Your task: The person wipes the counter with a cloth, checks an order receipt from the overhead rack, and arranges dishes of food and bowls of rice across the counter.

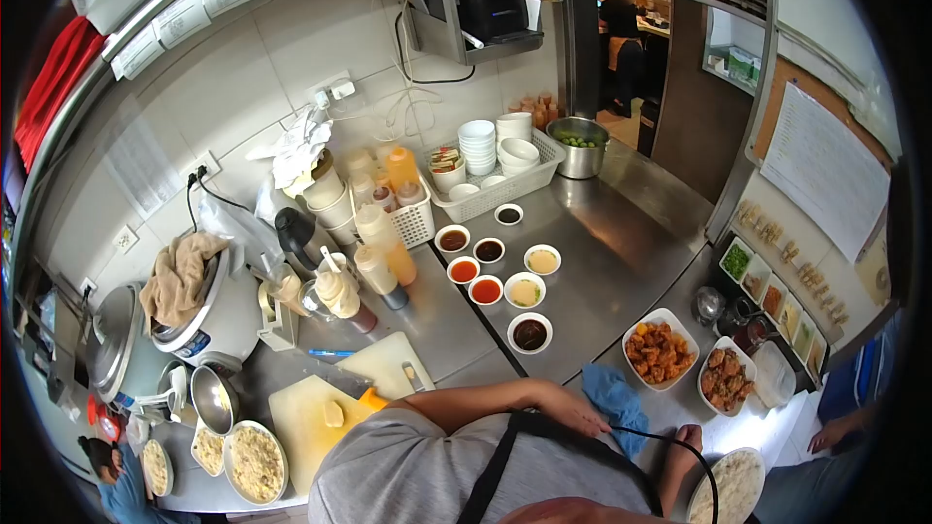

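Note:
My left hand (580, 414) reaches across my body, its fingers drawn together against the edge of a crumpled blue cloth (621, 400). Lower on the right, my right hand (685, 448) is closed, with its fingertips curled upward; anything inside it is too small to make out. Close beside that hand stands a bowl of white rice (730, 487). Past the cloth are a white bowl of glazed chunks (660, 351) and a second bowl of browned pieces (726, 378). A black cord (670, 440) runs past both hands.
Several small sauce cups (529, 332) stand mid-counter. Behind them are a basket of white bowls (478, 147) and a steel pot (580, 150). Squeeze bottles (383, 245), a cutting board (309, 422) and a rice bowl (255, 463) lie left. Another person's hand (835, 432) shows at right.

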Demonstrator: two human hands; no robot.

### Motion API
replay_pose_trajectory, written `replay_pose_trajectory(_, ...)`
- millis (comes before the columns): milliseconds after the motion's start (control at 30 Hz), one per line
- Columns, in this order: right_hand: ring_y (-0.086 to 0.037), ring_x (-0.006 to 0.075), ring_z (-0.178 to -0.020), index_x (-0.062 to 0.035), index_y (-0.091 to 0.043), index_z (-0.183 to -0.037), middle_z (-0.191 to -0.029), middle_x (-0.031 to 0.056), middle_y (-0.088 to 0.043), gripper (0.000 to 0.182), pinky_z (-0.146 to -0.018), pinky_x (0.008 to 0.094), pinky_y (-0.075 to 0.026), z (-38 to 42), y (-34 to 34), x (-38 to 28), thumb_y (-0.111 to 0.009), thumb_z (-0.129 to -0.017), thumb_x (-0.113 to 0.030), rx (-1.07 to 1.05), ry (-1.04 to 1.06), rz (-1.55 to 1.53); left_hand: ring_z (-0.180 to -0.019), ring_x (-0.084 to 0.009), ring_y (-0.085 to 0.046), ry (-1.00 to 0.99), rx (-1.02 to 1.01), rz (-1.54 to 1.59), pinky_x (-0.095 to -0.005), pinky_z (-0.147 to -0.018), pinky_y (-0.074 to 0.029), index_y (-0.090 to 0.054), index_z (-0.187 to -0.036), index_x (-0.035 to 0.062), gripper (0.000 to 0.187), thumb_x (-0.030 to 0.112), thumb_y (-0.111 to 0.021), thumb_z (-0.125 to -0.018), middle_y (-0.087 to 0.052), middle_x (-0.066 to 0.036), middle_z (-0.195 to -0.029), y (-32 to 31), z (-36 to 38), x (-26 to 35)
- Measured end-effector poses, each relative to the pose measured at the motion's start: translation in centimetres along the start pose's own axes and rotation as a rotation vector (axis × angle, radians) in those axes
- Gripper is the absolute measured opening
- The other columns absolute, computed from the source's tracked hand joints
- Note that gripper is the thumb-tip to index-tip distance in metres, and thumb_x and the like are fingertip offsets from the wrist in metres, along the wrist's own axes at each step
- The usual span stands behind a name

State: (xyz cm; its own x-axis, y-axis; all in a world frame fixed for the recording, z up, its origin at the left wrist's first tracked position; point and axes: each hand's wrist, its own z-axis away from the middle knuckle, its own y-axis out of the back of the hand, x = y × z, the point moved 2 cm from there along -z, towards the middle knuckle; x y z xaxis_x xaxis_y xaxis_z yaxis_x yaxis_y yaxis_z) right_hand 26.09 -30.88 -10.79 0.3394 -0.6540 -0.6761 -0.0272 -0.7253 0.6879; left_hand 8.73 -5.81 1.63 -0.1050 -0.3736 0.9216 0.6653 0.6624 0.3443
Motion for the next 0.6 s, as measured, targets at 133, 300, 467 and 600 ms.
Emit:
replay_pose_trajectory(133,-0.053,0.0299,-0.054,-0.0026,-0.050,-0.071,-0.059,0.0152,-0.053,0.012,-0.051,0.0364,-0.041,0.0,-0.1,0.0,-0.049,-0.073,-0.014,-0.016,-0.024,-0.037,-0.101,-0.0173,-0.045,-0.012,-0.020,0.026,-0.0254,-0.086,-0.032,-0.027,-0.126,0.0059,0.048,0.033,-0.034,-0.087,-0.043,-0.013,-0.117,0.2,0.3,0.5)
replay_pose_trajectory(300,-0.053,0.0283,-0.053,-0.0041,-0.051,-0.070,-0.057,0.0133,-0.053,0.012,-0.050,0.0357,-0.041,-0.1,-0.6,1.0,-0.050,-0.073,-0.015,-0.019,-0.042,-0.024,-0.084,-0.0130,-0.049,0.003,-0.053,0.247,-0.0244,-0.082,-0.035,-0.028,-0.126,0.0081,0.047,0.035,-0.030,-0.087,-0.045,-0.009,-0.114,1.1,1.2,0.7)
replay_pose_trajectory(467,-0.053,0.0282,-0.052,-0.0044,-0.052,-0.070,-0.056,0.0129,-0.053,0.011,-0.050,0.0357,-0.041,-0.2,-0.2,0.1,-0.051,-0.072,-0.015,-0.018,-0.022,-0.010,-0.071,-0.0098,-0.048,0.079,-0.054,0.346,-0.0217,-0.079,-0.035,-0.029,-0.126,0.0100,0.047,0.038,-0.027,-0.088,-0.046,-0.006,-0.112,1.6,2.0,0.6)
replay_pose_trajectory(600,-0.053,0.0281,-0.052,-0.0040,-0.051,-0.070,-0.056,0.0131,-0.053,0.011,-0.050,0.0356,-0.041,-0.3,-0.4,0.5,-0.051,-0.072,-0.015,-0.043,-0.028,0.012,-0.074,-0.0123,-0.049,0.042,-0.070,0.337,-0.0248,-0.078,-0.036,-0.031,-0.125,0.0079,0.048,0.039,-0.026,-0.088,-0.050,-0.008,-0.105,0.5,1.2,1.4)
